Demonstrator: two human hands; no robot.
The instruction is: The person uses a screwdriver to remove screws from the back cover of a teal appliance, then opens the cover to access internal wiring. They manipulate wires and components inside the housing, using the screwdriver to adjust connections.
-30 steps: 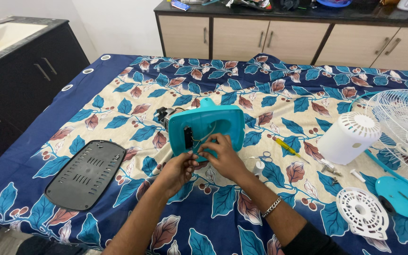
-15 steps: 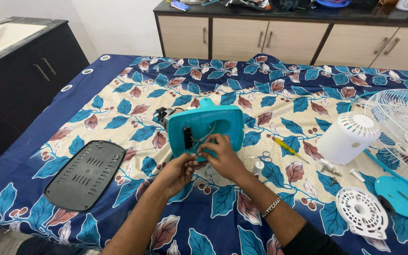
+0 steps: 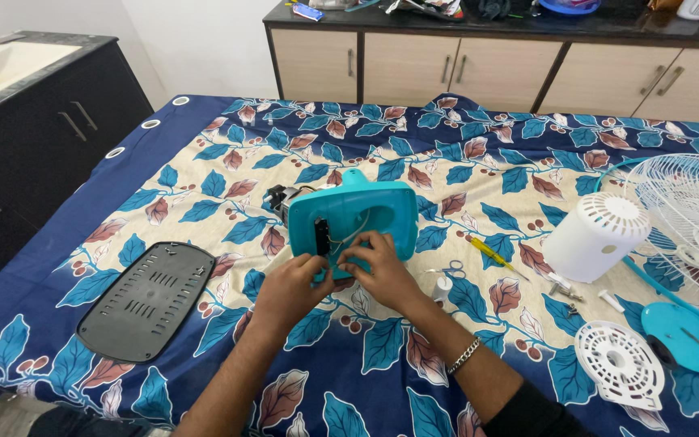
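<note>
A turquoise fan base housing (image 3: 366, 212) lies upside down on the leaf-patterned cloth, its hollow inside showing wires and a black switch block. My left hand (image 3: 289, 287) grips its near left edge beside the switch block. My right hand (image 3: 382, 271) pinches at the wires on the near rim, a bracelet on its wrist. A black motor part (image 3: 278, 198) peeks out behind the housing's left side.
A dark grey vented base plate (image 3: 147, 299) lies at the left. On the right are a white motor cover (image 3: 596, 235), a wire fan grille (image 3: 689, 206), a white vented disc (image 3: 618, 364), a turquoise piece (image 3: 681, 333), a yellow screwdriver (image 3: 491, 252) and loose screws. Cabinets stand behind.
</note>
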